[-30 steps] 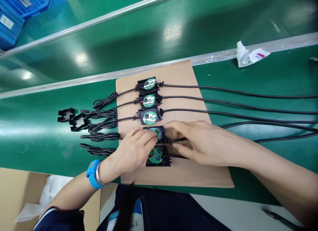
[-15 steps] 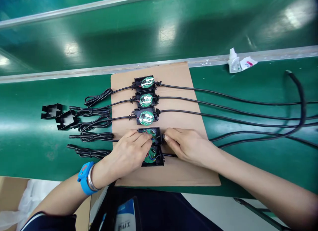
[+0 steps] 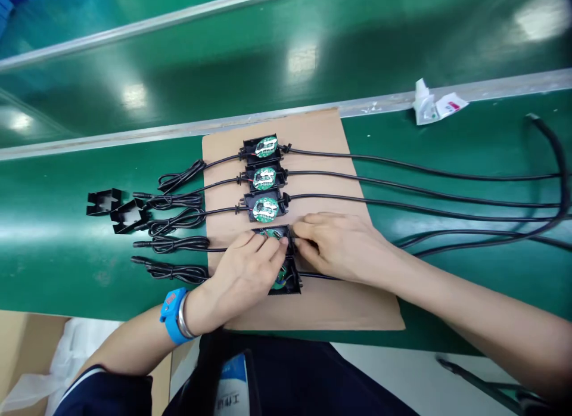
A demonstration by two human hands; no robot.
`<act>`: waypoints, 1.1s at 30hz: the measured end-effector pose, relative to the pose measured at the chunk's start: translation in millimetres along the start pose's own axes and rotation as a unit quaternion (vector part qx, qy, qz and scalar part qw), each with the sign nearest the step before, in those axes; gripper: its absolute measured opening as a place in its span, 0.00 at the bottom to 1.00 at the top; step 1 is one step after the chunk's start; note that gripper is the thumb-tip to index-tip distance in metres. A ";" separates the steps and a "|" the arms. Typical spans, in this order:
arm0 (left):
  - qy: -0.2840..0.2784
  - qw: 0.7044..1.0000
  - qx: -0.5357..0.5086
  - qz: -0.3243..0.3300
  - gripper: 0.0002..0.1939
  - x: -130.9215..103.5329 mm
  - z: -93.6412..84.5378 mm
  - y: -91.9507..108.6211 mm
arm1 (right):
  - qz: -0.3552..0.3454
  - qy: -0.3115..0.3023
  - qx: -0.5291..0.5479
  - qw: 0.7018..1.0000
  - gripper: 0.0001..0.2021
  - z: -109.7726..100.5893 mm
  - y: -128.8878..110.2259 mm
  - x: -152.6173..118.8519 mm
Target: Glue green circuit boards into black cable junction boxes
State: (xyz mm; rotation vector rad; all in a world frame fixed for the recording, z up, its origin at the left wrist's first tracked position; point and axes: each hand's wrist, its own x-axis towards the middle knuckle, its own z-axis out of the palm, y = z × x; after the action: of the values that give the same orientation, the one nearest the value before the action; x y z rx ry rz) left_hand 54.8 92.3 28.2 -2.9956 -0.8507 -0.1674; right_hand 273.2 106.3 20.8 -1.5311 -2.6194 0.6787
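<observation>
Several black plastic cases (image 3: pixel 263 158) lie in a column on a brown cardboard sheet (image 3: pixel 357 312). Round green circuit boards (image 3: pixel 267 210) sit in or on them. My left hand (image 3: pixel 250 267) is closed over the fourth case from the back (image 3: pixel 286 230), its fingertips at the inner right end and partly covering the board. At that same end, my right hand (image 3: pixel 344 243) pinches the black cable, whose end is mostly hidden by the fingers. Nearest me, the fifth case (image 3: pixel 292 280) is partly covered by my left hand, with its cable (image 3: pixel 318 276) running right under my right hand.
Bundled black cables (image 3: pixel 176 243) with plugs lie left of the cardboard, beside two loose black case parts (image 3: pixel 128 216). Long black cables (image 3: pixel 429 165) stretch right, one looping upward (image 3: pixel 560 160). A crumpled white packet (image 3: pixel 423 103) rests by the metal ledge (image 3: pixel 379 106).
My left fingers have shifted right, towards the fourth case's right end. My right hand has stayed at the cable there, its fingers more bent. The view has shifted slightly.
</observation>
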 end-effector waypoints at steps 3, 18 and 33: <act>0.006 1.000 -0.017 -0.004 0.20 -2.4 -0.9 -3.5 | -0.031 0.090 0.072 0.993 0.07 9.6 8.9 -4.7; 0.063 0.979 -0.145 -0.126 0.15 -24.6 -17.1 -26.4 | -0.131 0.218 0.145 0.956 0.05 14.6 4.6 -11.0; -0.038 0.988 -0.083 -0.122 0.10 -26.2 -0.2 -38.3 | -0.119 0.173 -0.092 0.973 0.16 28.7 -66.5 9.1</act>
State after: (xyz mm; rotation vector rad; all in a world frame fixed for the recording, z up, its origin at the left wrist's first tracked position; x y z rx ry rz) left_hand 12.6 111.2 25.3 -3.0558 -1.2711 -0.1364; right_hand 206.8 75.9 18.7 -1.2078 -2.5845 0.1376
